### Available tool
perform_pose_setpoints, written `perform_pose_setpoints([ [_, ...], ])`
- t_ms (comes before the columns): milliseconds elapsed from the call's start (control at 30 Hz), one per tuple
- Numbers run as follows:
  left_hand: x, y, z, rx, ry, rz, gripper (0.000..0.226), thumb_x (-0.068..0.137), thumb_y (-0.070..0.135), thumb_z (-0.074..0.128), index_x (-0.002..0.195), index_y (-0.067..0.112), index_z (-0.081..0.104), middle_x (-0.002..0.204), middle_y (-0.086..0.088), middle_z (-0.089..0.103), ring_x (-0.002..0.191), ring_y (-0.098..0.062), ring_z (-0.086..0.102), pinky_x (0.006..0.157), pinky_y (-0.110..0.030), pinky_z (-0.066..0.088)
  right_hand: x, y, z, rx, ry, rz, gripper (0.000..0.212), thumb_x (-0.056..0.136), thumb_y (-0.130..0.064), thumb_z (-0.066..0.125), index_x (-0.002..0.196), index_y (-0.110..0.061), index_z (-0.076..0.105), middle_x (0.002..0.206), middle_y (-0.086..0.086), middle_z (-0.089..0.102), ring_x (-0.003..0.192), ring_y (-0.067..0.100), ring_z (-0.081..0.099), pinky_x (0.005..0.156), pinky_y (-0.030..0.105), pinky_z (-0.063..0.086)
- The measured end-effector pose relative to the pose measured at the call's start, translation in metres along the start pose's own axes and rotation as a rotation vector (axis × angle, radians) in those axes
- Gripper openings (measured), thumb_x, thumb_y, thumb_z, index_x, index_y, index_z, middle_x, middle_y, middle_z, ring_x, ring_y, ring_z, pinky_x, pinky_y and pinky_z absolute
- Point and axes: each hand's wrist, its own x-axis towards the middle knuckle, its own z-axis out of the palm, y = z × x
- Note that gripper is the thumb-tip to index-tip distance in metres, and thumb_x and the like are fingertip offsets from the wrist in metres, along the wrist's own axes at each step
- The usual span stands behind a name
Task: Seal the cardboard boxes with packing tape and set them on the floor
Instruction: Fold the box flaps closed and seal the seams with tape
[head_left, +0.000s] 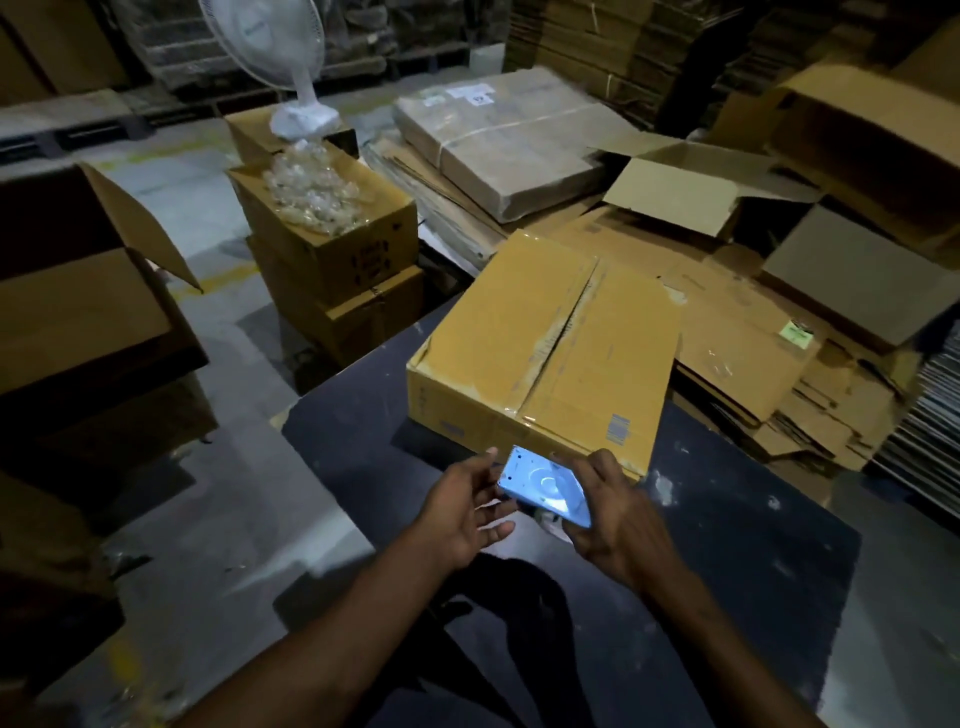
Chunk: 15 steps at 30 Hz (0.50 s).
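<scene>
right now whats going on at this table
A person stands at a dark table with a closed cardboard box on it. The right hand holds a light blue tape dispenser in front of the box, and the left hand is open beside it, fingers touching its edge. The box's centre seam looks untaped.

A dim warehouse packing area: flattened brown cardboard sheets (727, 322) piled at two o'clock, stacked brown cartons (332, 260) at eleven, grey concrete floor (218, 519).
</scene>
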Motion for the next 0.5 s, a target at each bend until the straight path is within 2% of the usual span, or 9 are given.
perform_pose_setpoints([
  [100,0.004,0.020,-0.006,-0.140,-0.010,-0.031,0.027,0.093,0.041,0.071,0.089,0.014,0.072,0.068,0.000,0.069,0.069,-0.017,0.066,0.071,-0.032,0.049,0.024,-0.014,-0.008,0.018,0.036,-0.062,0.065,0.084,-0.055,0.058,0.143,-0.028,0.048,0.116,0.000,0.048,0.092,0.028,0.059,0.061,0.038,0.053],
  [200,0.014,0.050,-0.015,-0.140,0.041,-0.027,0.025,0.099,0.026,0.057,0.080,0.015,0.067,0.057,0.001,0.062,0.047,-0.011,0.060,0.064,-0.028,0.050,0.058,-0.038,-0.022,0.051,0.006,-0.058,0.071,0.081,-0.054,0.066,0.146,-0.044,0.039,0.123,-0.008,0.044,0.098,0.028,0.060,0.067,0.040,0.054],
  [267,0.021,0.075,-0.023,-0.089,0.086,0.062,0.025,0.101,0.017,0.050,0.081,0.015,0.066,0.054,0.002,0.061,0.043,-0.009,0.056,0.053,-0.024,0.050,0.082,-0.054,-0.032,0.078,-0.009,-0.050,0.077,0.081,-0.053,0.068,0.148,-0.050,0.032,0.125,-0.012,0.042,0.104,0.027,0.059,0.072,0.040,0.054],
  [333,0.026,0.101,-0.033,-0.031,0.174,0.229,0.017,0.099,0.005,0.057,0.085,0.004,0.067,0.051,-0.004,0.061,0.038,-0.012,0.054,0.042,-0.022,0.047,0.106,-0.066,-0.038,0.078,-0.015,-0.055,0.077,0.082,-0.055,0.071,0.149,-0.056,0.031,0.122,-0.015,0.040,0.102,0.021,0.059,0.074,0.039,0.054],
  [367,0.032,0.113,-0.040,0.002,0.224,0.319,0.016,0.097,0.002,0.063,0.081,0.000,0.066,0.048,-0.005,0.060,0.036,-0.012,0.053,0.038,-0.021,0.045,0.116,-0.072,-0.039,0.059,-0.016,-0.074,0.073,0.084,-0.057,0.070,0.147,-0.058,0.034,0.121,-0.016,0.039,0.098,0.020,0.060,0.072,0.038,0.053],
  [400,0.037,0.125,-0.046,0.020,0.262,0.393,0.025,0.095,0.002,0.069,0.071,0.000,0.064,0.045,-0.004,0.059,0.035,-0.011,0.053,0.036,-0.022,0.046,0.126,-0.078,-0.039,0.030,-0.020,-0.095,0.066,0.086,-0.058,0.069,0.145,-0.059,0.039,0.121,-0.015,0.038,0.093,0.020,0.061,0.070,0.037,0.052],
  [433,0.043,0.136,-0.051,0.028,0.289,0.449,0.035,0.094,0.005,0.072,0.061,0.004,0.061,0.045,-0.003,0.059,0.038,-0.011,0.055,0.039,-0.025,0.051,0.135,-0.084,-0.038,0.001,-0.035,-0.109,0.060,0.088,-0.059,0.067,0.144,-0.058,0.044,0.122,-0.013,0.037,0.089,0.021,0.061,0.070,0.036,0.051],
  [500,0.060,0.152,-0.061,0.091,0.346,0.504,0.046,0.092,0.014,0.079,0.049,0.010,0.063,0.055,-0.007,0.067,0.055,-0.017,0.065,0.059,-0.045,0.065,0.151,-0.093,-0.038,-0.035,-0.080,-0.110,0.054,0.091,-0.060,0.063,0.143,-0.057,0.047,0.123,-0.010,0.036,0.086,0.021,0.058,0.071,0.036,0.051],
])
